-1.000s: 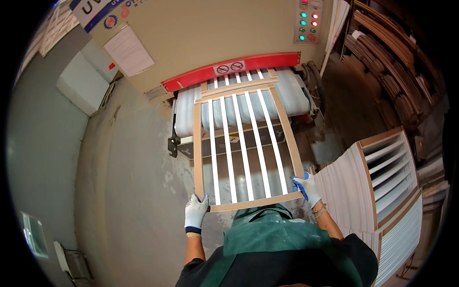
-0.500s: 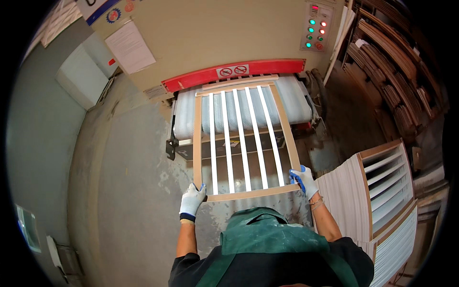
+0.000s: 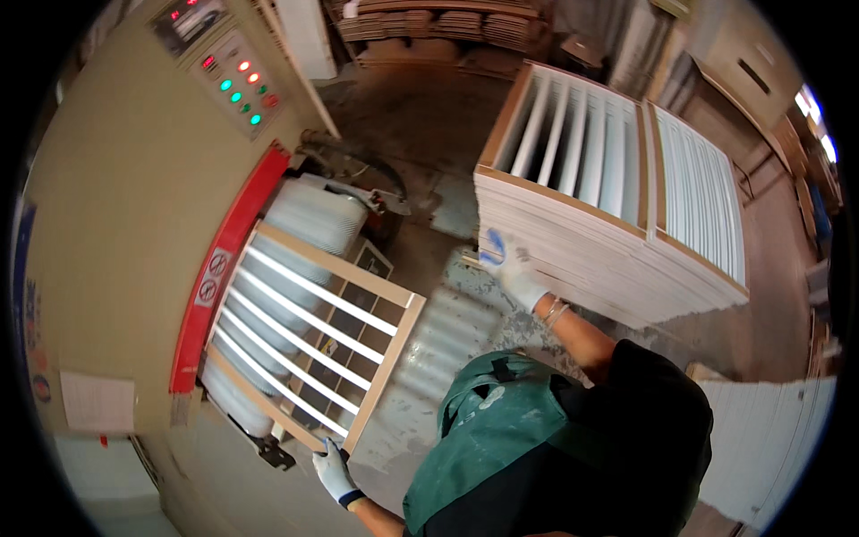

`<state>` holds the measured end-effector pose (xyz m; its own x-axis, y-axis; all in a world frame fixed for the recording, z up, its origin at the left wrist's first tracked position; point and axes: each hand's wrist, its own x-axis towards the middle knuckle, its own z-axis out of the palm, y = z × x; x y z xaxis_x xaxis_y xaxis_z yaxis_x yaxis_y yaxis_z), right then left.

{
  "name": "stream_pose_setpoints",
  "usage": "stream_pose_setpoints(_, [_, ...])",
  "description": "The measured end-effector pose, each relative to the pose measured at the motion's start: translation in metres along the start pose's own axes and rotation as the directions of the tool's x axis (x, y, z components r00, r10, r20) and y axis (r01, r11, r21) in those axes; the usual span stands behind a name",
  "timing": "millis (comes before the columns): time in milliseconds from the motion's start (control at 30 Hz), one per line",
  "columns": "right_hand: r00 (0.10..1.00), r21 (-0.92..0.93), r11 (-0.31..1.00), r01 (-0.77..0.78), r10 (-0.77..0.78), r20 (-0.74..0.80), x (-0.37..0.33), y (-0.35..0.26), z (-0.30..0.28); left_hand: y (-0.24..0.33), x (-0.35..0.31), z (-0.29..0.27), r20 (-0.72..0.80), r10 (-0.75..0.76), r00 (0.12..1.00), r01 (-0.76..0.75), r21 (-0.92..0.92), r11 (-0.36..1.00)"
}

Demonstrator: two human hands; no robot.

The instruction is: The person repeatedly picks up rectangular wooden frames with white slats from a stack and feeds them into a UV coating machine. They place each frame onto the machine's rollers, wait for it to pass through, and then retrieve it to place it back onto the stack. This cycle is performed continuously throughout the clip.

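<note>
At the near left corner of a slatted frame (image 3: 385, 374), the left hand (image 3: 335, 474), in a white glove, grips the brown edge, while the right hand (image 3: 512, 271) is off it, fingers spread, just beside a tall stack of frames (image 3: 559, 255); whether it touches the stack cannot be told. The slatted frame lies on a ribbed conveyor belt (image 3: 315, 213), its far end at the red guard bar (image 3: 228, 264), its near end jutting out past the belt over the floor (image 3: 447, 345). Between that near edge and the stack runs a strip of open floor, bounded on the person's side by the green apron (image 3: 488, 421). A metal bracket (image 3: 276, 454) sticks out at the belt's left corner, and dark hoses (image 3: 362, 161) bulge from its right side, narrowing the way there. Behind the bar rises the beige machine (image 3: 116, 215), with a lit control panel (image 3: 234, 82). Farther off, brown boards (image 3: 438, 25) lie piled, and a white stack (image 3: 769, 438) stands at lower right.
</note>
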<state>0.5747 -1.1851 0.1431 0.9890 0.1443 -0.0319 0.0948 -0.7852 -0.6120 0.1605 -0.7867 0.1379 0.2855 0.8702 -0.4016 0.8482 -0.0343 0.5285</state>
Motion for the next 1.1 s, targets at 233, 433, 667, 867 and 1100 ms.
stream_pose_setpoints(233, [0.932,-0.752,0.56,-0.348,0.12,-0.342,0.005,0.067,-0.143,0.007,0.053,0.001,0.075,0.002,0.997,0.01,-0.151,0.989])
stream_pose_setpoints(433, [0.905,-0.839,0.357,-0.411,0.266,-0.33,0.017,0.14,-0.165,-0.041,0.137,0.004,0.116,0.125,0.985,-0.102,-0.188,0.977])
stream_pose_setpoints(667, [0.96,-0.925,0.33,-0.191,0.26,-0.106,0.045,0.154,-0.171,-0.032,0.138,-0.025,-0.056,0.779,0.625,-0.772,0.108,0.627])
stream_pose_setpoints(867, [0.999,-0.952,0.302,0.043,-0.03,0.036,0.037,0.155,-0.177,0.12,0.017,0.01,-0.181,0.401,0.898,-0.362,0.212,0.908])
stream_pose_setpoints(1100, [0.973,-0.926,0.368,0.085,0.169,0.157,-0.014,0.146,-0.142,0.289,-0.07,0.16,0.168,0.835,0.523,-0.805,-0.224,0.55])
